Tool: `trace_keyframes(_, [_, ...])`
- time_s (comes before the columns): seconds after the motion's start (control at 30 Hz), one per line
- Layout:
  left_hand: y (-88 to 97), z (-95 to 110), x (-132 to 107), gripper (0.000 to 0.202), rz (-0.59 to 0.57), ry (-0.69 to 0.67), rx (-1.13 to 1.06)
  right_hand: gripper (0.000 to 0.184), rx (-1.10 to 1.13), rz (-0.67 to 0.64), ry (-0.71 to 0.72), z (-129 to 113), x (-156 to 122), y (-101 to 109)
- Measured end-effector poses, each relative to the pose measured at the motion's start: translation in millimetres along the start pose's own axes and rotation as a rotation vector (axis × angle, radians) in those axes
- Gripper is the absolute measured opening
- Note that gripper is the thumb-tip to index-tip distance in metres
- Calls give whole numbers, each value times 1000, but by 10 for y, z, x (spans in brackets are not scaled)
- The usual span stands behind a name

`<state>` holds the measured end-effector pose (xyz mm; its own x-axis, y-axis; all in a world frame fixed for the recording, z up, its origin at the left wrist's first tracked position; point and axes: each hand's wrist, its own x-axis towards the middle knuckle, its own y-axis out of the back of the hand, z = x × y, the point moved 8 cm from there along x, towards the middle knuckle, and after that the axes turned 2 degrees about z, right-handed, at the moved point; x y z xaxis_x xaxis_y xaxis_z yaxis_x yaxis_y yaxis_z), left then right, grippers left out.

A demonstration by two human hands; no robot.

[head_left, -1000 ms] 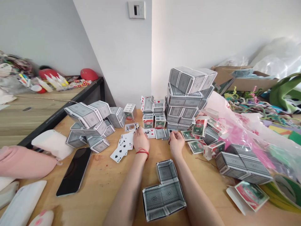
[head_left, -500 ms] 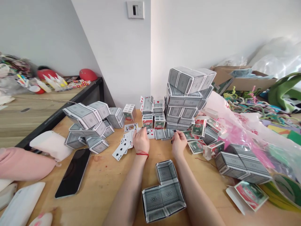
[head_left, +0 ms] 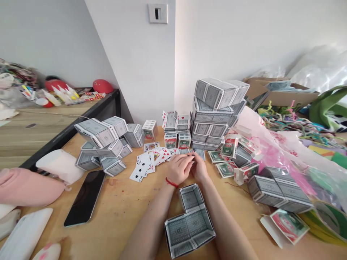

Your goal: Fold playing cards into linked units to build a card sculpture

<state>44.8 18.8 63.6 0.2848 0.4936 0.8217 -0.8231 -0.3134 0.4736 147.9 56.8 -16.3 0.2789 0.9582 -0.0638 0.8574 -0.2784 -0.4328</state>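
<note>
My left hand point(head_left: 179, 169), with a red string at the wrist, meets my right hand point(head_left: 200, 170) over the table. The left fingers are stretched out to the right, overlapping the right hand; nothing shows in them. Most of the right fingers are hidden behind the left ones, so whether they hold anything cannot be seen. Just beyond the hands lie face-down playing cards point(head_left: 200, 154). Face-up playing cards point(head_left: 142, 168) fan out to the left. Between my forearms sits an L-shaped open box made of cards point(head_left: 189, 222).
A tall stack of card-covered blocks point(head_left: 214, 112) rises behind, with a lower stack point(head_left: 101, 141) at left. Card boxes point(head_left: 229, 148) lie at right near another card-covered block point(head_left: 279, 189). A black phone point(head_left: 84, 198) and yellow-green tape roll point(head_left: 329, 220) flank my arms.
My hands were apart, at either end of the card row; they have moved inward and now meet. The face-up cards behind my left hand are uncovered.
</note>
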Motion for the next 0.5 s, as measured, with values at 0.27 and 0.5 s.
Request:
trace_keyframes(0.27, [-2, -376, -40, 25, -33, 328, 140, 41, -424, 514, 267, -270, -33, 507])
trace_keyframes(0.5, [-207, -511, -136, 50, -219, 460, 238, 29, -809, 712, 456, -529, -251, 493])
